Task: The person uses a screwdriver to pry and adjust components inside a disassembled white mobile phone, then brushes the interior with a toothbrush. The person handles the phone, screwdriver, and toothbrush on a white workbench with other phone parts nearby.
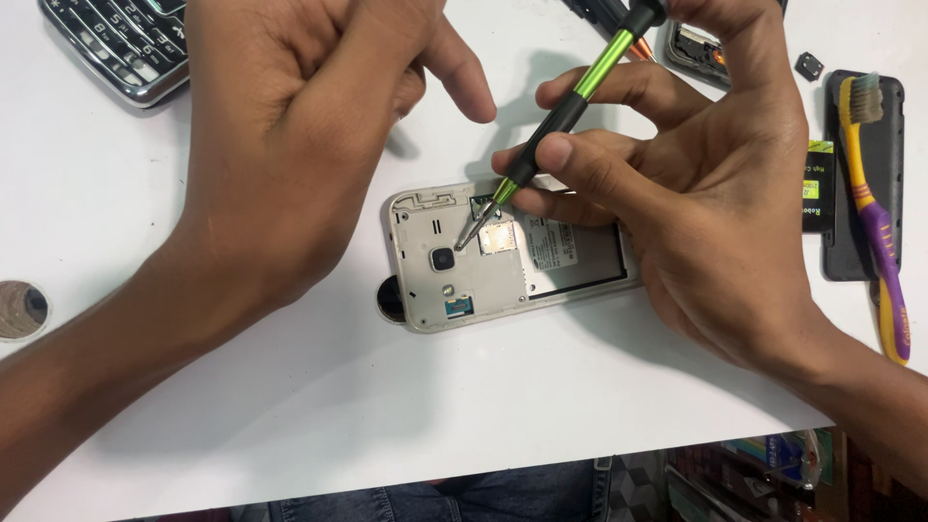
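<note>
Your left hand [290, 145] looms closest, loosely curled above the opened phone [503, 256], index finger out, holding nothing. Your right hand [696, 184] pinches the green-and-black screwdriver [561, 116] between thumb and fingertips, its tip set on a screw just beside the camera lens. Directly under that grip the phone lies back-off on the white table [290, 406]; it looks light, stiff and slippery, so brace its frame edges, not the exposed parts. Beyond your right hand lies a toothbrush [875, 213] on a dark cover [860, 261]; past your left, a keypad phone [121, 43].

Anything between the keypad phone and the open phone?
Head view: the left hand lies between the keypad phone and the open phone.
</note>
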